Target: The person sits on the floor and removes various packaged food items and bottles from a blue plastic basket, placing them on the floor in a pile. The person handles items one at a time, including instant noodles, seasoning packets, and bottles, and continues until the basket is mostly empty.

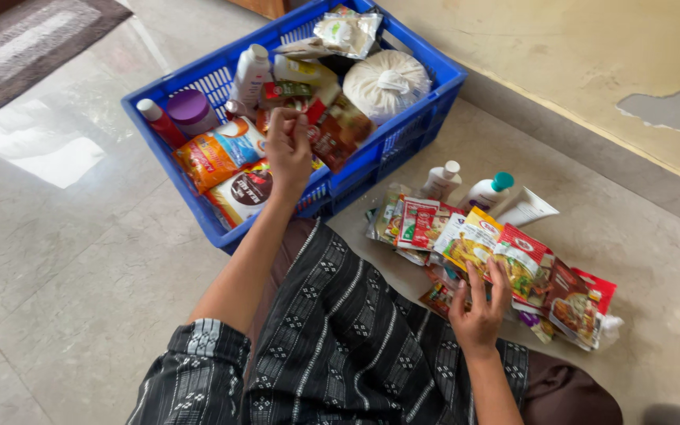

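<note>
My left hand [288,149] reaches into a blue plastic crate [400,140] and pinches a red and brown food packet [340,132] among the groceries inside. My right hand [480,303] rests fingers-spread on a spread of small spice and soup sachets [505,264] lying on the floor to the right of the crate. In the crate sit an orange snack pouch [216,155], a brown round-labelled pack [245,193], a white tied bag [387,81], a white bottle [250,75] and a purple-lidded jar [190,110].
White bottles [441,181] and a white tube [526,208] lie on the floor beyond the sachets. A yellowish wall [576,55] runs along the right. A grey mat [25,43] lies at the top left. My dark patterned clothing [340,338] covers my lap.
</note>
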